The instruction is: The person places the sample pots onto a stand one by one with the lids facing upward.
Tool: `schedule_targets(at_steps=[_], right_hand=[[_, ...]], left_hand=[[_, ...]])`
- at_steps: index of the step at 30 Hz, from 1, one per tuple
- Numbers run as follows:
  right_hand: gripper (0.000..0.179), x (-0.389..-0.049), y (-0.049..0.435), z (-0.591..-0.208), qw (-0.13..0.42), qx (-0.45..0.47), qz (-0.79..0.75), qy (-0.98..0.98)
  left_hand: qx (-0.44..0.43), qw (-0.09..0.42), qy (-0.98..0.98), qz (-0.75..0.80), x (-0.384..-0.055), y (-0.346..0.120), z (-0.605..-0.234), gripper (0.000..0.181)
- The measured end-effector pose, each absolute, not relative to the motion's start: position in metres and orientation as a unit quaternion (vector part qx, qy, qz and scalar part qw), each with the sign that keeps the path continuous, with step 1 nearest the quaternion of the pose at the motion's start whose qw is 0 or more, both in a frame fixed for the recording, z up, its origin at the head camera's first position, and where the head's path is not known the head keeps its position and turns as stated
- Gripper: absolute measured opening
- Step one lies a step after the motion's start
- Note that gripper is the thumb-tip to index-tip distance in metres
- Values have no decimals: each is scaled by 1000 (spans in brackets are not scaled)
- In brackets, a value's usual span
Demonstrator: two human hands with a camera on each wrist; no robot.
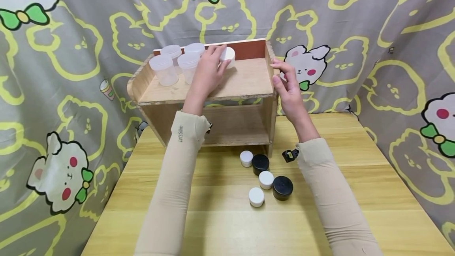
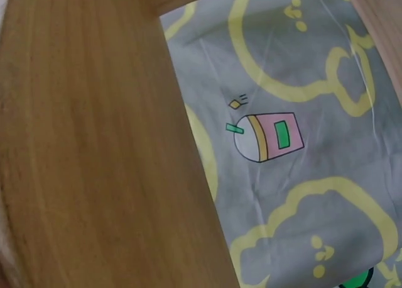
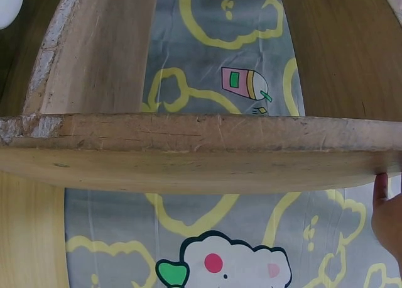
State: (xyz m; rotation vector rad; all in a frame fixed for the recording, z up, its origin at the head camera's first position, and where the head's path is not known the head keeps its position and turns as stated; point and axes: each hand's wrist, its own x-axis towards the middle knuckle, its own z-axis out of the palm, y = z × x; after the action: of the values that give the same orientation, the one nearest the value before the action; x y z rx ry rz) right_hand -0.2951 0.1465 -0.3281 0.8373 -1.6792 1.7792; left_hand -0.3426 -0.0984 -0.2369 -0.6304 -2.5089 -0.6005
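Note:
A small two-tier wooden shelf (image 1: pixel 234 86) stands on the table in the head view. Over its top board, my left hand (image 1: pixel 206 70) pinches a small white jar (image 1: pixel 229 56) between thumb and fingers. Several translucent plastic jars (image 1: pixel 164 70) are grouped just left of that hand, partly covered by it. My right hand (image 1: pixel 290 90) grips the upper edge of the shelf's right side panel (image 1: pixel 270 60). One digit of this hand (image 3: pixel 388 222) touches the panel in the right wrist view. The left wrist view shows only shelf boards (image 2: pixel 100 137) and curtain; the left hand is hidden there.
In front of the shelf's right end, small white jars (image 1: pixel 256 197) and larger black jars (image 1: pixel 282 187) sit on the wooden table (image 1: pixel 227 228). A grey curtain (image 1: pixel 117 7) with cartoon prints hangs behind and on both sides.

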Motion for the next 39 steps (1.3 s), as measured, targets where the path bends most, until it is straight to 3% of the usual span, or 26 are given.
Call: schedule_targets(at_steps=[12,39], right_hand=[[37,-295,147,-328,272,312,661,-626],[35,-294,146,-329,269,304,660,-633]], left_hand=[[-167,232,-936,-207,-354,-104,-243,53],[-109,246,-938,-216,-357,-106,-244,51]])
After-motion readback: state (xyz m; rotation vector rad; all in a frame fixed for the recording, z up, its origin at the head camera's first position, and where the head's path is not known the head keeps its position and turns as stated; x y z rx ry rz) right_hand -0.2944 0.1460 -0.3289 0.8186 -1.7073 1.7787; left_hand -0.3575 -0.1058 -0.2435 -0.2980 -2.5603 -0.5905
